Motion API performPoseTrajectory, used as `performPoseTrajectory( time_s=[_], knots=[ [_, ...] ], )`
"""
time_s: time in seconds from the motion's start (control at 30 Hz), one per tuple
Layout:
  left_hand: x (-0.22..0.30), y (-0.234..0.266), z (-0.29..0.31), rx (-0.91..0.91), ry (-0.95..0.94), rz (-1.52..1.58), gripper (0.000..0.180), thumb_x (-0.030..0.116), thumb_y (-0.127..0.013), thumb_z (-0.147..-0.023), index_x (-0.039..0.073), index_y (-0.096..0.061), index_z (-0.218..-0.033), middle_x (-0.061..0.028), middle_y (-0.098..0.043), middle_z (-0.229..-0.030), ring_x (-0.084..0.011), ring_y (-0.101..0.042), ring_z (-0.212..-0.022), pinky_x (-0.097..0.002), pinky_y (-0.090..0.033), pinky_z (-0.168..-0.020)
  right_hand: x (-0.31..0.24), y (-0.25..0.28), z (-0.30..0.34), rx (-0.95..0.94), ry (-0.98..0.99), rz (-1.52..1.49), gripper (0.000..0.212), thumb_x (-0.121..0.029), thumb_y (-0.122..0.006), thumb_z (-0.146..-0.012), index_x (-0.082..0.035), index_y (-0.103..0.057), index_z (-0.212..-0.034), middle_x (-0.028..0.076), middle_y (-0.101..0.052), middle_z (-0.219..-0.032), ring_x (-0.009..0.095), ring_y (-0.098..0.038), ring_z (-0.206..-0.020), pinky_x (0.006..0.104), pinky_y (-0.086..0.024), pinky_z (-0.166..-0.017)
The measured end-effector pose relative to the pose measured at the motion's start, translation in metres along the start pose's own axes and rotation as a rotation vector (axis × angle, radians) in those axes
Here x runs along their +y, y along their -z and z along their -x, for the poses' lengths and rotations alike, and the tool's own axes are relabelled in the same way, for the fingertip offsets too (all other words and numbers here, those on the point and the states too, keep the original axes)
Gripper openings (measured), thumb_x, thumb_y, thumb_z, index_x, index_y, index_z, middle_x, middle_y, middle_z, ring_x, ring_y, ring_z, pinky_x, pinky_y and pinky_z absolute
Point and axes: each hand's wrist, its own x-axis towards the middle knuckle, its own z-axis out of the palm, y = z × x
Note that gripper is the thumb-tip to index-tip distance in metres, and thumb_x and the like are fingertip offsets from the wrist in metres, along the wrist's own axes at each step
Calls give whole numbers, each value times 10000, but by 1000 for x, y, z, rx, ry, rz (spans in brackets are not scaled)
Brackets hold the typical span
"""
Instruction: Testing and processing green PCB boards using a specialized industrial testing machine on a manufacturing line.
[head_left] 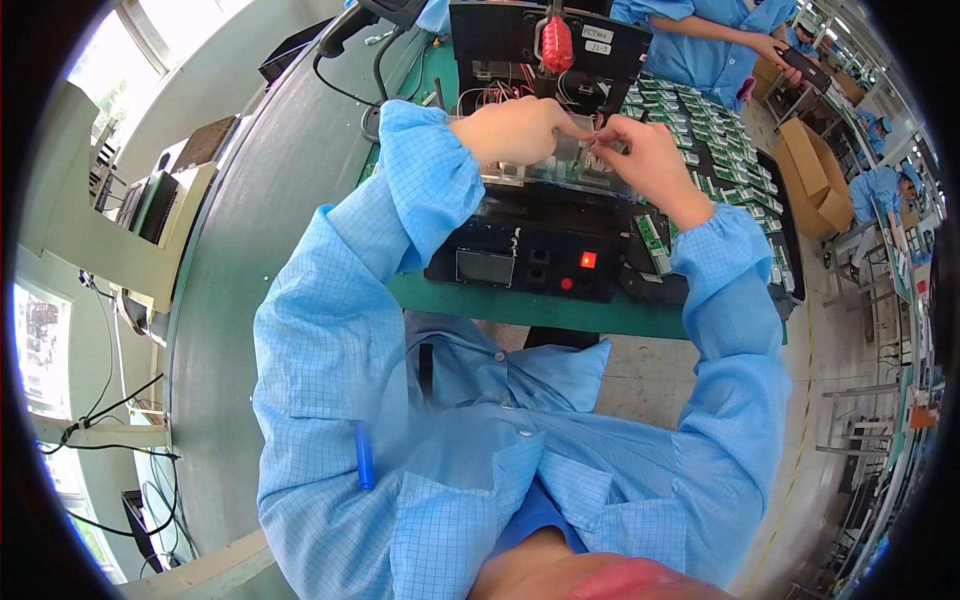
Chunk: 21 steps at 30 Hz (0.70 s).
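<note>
Both my hands meet over the clear plate of a black test fixture (455, 225) on the green bench. My left hand (515, 132) reaches in from the left, index finger stretched toward the right fingertips; its other fingers are mostly hidden. My right hand (650, 165) pinches with thumb and forefinger at the plate's right part. What lies between those fingertips is too small to make out. Under the hands is the clear plate (575, 172), with thin wires behind it. A red-handled toggle clamp (557, 45) stands above, on the fixture's upright black panel (490, 40).
A black tray (783, 255) of many green circuit boards (700, 125) lies to the right, one board (652, 245) close to the fixture. A dark handheld device (365, 18) with a cable stands at back left. Across the bench, another person's hands (775, 50) hold a dark object. Cardboard box (815, 180) beyond.
</note>
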Motion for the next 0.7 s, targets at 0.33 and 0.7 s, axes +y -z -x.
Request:
performPoseTrajectory(
  time_s=[0.33,0.7],
  knots=[
    [-1,3,-12,-12,-132,60,519,-9,-443,-793,177,-675,-1218,-218,-651,-860,-317,-610,-714,-386,-500,-731,12,-8,1,68,50,64,107,-180,-736,-760,-88,-684,-774,120,-681,-707,320,-671,-660,407,-531,-601],
    [8,16,-8,-153,41,79,447,61,-534,-840,231,-674,-1230,-180,-695,-1023,-327,-672,-888,-379,-521,-807,5,7,-12,-99,-20,116,125,-208,-737,-777,-101,-672,-774,84,-682,-693,307,-662,-638,404,-513,-591]
  ],
)
